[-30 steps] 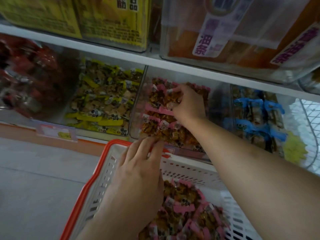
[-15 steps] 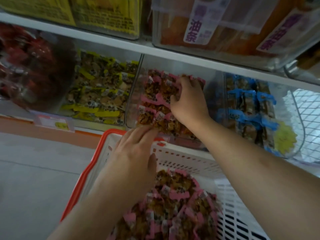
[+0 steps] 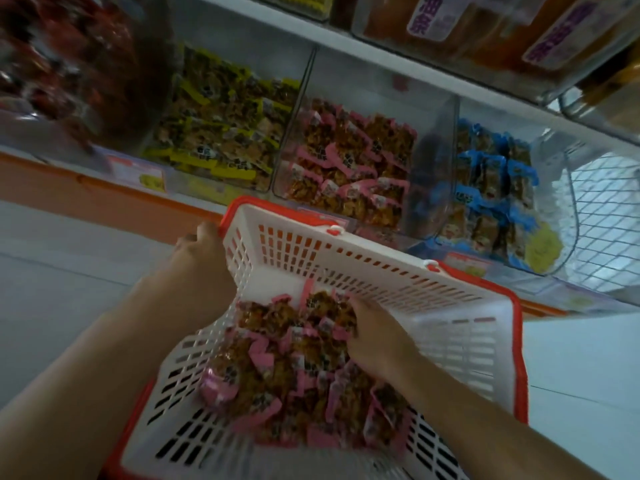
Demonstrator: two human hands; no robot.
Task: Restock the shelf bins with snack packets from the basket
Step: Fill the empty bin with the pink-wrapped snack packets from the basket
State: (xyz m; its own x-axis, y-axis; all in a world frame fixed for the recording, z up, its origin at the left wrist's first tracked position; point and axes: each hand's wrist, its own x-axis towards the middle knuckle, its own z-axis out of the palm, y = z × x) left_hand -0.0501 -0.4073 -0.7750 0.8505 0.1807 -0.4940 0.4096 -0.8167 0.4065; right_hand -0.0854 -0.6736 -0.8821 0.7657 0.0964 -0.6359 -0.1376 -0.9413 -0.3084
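Note:
A white basket with a red rim sits tilted below the shelf, holding a heap of pink-edged snack packets. My left hand grips the basket's left wall from outside, fingertips at the rim corner. Inside the basket, my right hand lies on the heap with its fingers dug in among the packets; whether it holds one is hidden. Above the basket, a clear shelf bin holds the same pink packets.
Left of the pink bin is a bin of yellow packets, then red ones. Blue packets fill the bin to the right, beside a wire basket. Upper shelf boxes overhang. Pale floor lies on both sides.
My right hand left the pink shelf bin and dropped into the basket's heap. My left hand shifted from the basket's front rim to its left wall. The view tilted down.

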